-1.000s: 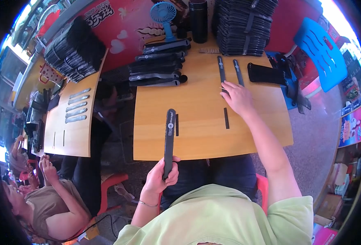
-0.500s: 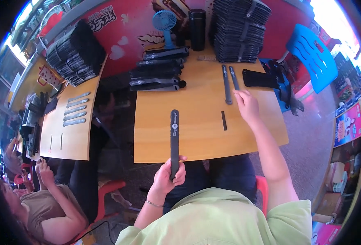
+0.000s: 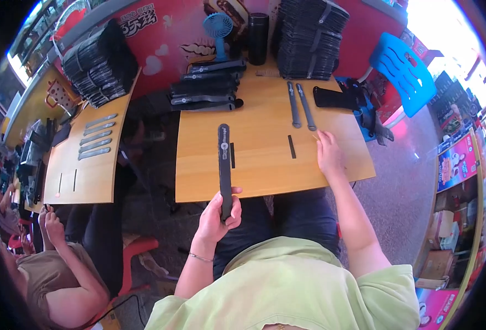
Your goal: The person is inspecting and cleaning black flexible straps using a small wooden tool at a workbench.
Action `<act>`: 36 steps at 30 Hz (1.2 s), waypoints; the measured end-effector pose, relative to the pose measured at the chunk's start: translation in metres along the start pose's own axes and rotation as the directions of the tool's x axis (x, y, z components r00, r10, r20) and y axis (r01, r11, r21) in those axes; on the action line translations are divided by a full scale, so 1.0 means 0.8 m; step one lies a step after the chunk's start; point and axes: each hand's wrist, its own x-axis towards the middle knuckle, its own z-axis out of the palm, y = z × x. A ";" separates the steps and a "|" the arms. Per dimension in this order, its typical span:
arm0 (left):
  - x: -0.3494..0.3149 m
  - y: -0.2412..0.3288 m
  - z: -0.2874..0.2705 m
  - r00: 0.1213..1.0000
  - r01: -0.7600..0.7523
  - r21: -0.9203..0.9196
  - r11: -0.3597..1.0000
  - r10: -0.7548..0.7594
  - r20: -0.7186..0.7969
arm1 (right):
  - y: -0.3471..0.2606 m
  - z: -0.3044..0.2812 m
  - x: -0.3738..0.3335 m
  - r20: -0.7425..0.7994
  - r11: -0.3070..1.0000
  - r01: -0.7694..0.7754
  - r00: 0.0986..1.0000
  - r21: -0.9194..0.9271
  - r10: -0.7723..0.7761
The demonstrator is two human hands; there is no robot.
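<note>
My left hand (image 3: 221, 214) is closed round the lower end of a dark grey strap (image 3: 224, 159), held upright above the table's front edge. This strap has a rounded top and a pale printed mark. My right hand (image 3: 330, 155) hovers over the right side of the table (image 3: 259, 184), its fingers stretched out and holding nothing I can see. Just beyond its fingertips two similar grey straps (image 3: 294, 107) lie side by side. Two short, narrow dark marks (image 3: 292, 147), slots or strips, show on the tabletop.
A pile of black straps (image 3: 204, 88) lies at the back left, near a blue fan (image 3: 218, 33) and a black bottle (image 3: 258, 38). Behind stands a tall black stack (image 3: 312, 41). A black pouch (image 3: 334, 99) sits far right, a blue chair (image 3: 402, 74) beyond. Another person (image 3: 69, 264) works at left.
My right hand has let go of the strap it was laying down and drawn back; that strap now lies beside the other. My left hand still holds its strap. The view has shifted slightly.
</note>
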 end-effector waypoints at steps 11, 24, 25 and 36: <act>0.004 -0.006 -0.007 1.000 -0.007 0.005 1.000 0.007 0.030 | 0.003 0.015 0.044 0.097 0.994 0.106 0.989 0.018 -0.107; 0.019 -0.003 -0.018 1.000 -0.015 0.007 1.000 0.015 0.027 | -0.005 0.028 0.064 0.130 0.989 0.106 0.987 -0.104 -0.092; 0.020 -0.002 -0.018 0.999 -0.023 0.010 1.000 0.023 0.042 | -0.011 0.024 0.066 0.137 0.988 0.110 0.986 -0.107 -0.095; 0.014 -0.002 -0.014 0.998 -0.009 0.020 1.000 0.008 0.061 | -0.013 0.040 0.080 0.251 0.973 0.231 0.942 -0.009 -0.221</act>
